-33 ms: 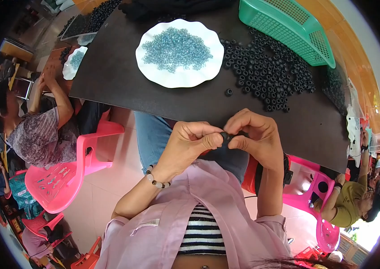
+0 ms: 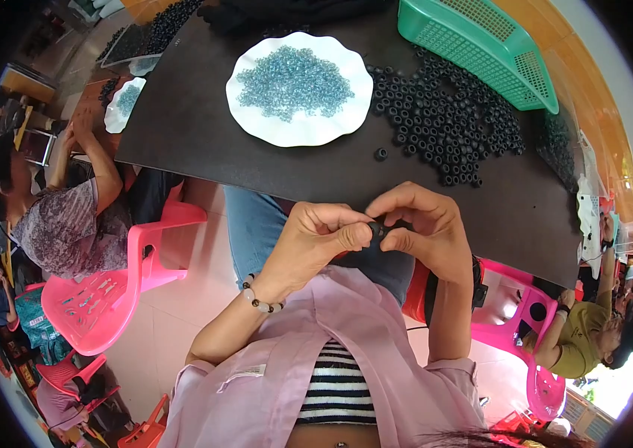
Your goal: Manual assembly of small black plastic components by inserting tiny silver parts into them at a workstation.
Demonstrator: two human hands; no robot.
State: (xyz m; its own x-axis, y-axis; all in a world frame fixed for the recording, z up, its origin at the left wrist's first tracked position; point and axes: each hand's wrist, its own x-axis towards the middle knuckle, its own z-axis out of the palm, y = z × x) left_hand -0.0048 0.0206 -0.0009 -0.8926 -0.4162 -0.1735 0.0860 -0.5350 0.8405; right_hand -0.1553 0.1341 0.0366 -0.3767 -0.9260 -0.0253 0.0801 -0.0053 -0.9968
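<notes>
Between my two hands, over my lap by the near edge of the dark brown, smooth worktop [image 2: 189,127], is a small, round, matt black piece [image 2: 375,226]. My left hand [image 2: 316,235] pinches it between thumb and forefinger. My right hand [image 2: 432,228] meets it from the other side, thumb and forefinger curved around it with their tips close to it, though I cannot tell whether they grip it. One side of the piece seems to face my right thumb, where a tiny pale spot shows; it is too small and too covered by my fingertips for me to make out its long axis. Beyond my hands, a lone short black ring [image 2: 381,154] sits on the worktop, near a wide spread of matching black rings [image 2: 447,119]. Behind and partly beside that spread stands a green, perforated plastic basket [image 2: 466,56]. To its left is a white, wavy-rimmed plate [image 2: 301,138] carrying a heap of clear, bluish little rings [image 2: 294,82], with bunched black cloth [image 2: 294,13] past it at the far side. Nothing stands between my hands and the piece.
</notes>
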